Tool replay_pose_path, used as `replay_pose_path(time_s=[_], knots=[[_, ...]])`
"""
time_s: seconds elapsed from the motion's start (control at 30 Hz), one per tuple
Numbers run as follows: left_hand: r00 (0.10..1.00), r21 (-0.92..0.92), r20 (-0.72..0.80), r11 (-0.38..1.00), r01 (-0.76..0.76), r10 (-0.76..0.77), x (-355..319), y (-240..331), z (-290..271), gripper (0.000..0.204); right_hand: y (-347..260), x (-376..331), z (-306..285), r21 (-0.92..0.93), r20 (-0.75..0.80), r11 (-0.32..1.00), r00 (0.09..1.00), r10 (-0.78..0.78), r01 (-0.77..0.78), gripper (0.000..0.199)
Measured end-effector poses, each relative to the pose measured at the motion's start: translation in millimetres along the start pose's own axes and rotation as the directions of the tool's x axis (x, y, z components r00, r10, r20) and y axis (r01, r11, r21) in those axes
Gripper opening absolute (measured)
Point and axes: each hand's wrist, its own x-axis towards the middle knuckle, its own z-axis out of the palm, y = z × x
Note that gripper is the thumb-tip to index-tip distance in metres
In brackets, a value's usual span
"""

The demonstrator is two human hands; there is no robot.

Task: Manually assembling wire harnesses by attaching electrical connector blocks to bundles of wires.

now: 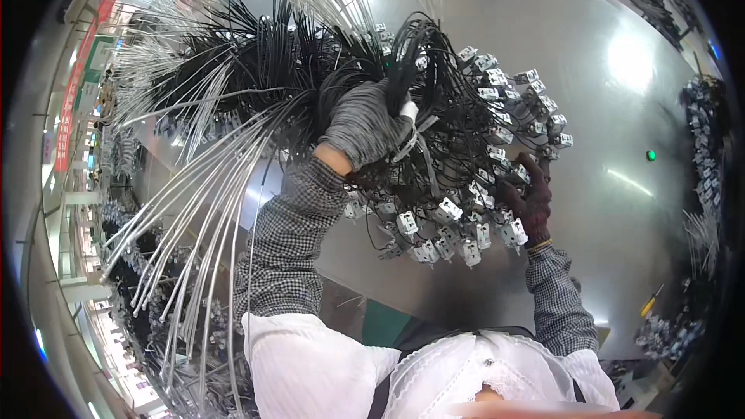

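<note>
A thick bundle of black cables [415,46] lies on the metal table, with many small silvery metal brackets [448,210] at the cable ends on its right and near sides. My left hand [361,120], in a grey knitted glove, is closed around the cables near the bundle's middle. White strips [419,140] like a tie hang beside its white-tipped thumb. At the bundle's right edge, my right hand [534,200], in a dark maroon glove, touches the brackets with bent fingers apart. Some of its fingertips are hidden among them.
More black cables [264,54] with long bare silvery wires [209,209] spread left, some hanging over my left forearm. The shiny metal table [590,140] extends right, with a green light spot on it. A yellow-handled screwdriver [650,302] and piled metal parts [669,335] lie at the right.
</note>
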Motion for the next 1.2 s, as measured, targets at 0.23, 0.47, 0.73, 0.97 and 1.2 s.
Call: replay_pose_path(time_s=[0.23,0.47,0.73,0.97,1.2], knots=[[0.989,-0.068,0.047,0.987,0.146,-0.143,3.7,-18.4,24.2,0.025,9.6,8.3,9.5,-0.236,-0.031,0.96,0.986,-0.162,0.15,0.075],[0.989,-0.093,-0.073,0.988,0.122,-0.129,6.1,-16.2,41.6,0.025,22.7,13.1,8.6,-0.245,-0.029,0.939,0.967,-0.253,0.239,0.074],[0.977,-0.097,-0.169,0.989,0.116,-0.131,4.6,-21.6,47.0,0.033,35.4,19.7,12.5,-0.392,0.003,0.85,0.925,-0.381,0.351,0.076],[0.962,-0.01,-0.22,0.987,0.162,-0.16,6.9,-27.5,54.2,0.037,23.1,28.5,8.3,-0.228,0.052,0.946,0.973,-0.223,0.229,0.079],[0.947,0.115,-0.271,0.971,0.212,-0.174,-5.2,-26.5,62.3,0.041,43.6,39.1,8.1,-0.16,0.133,0.959,0.968,-0.212,0.233,0.078]])
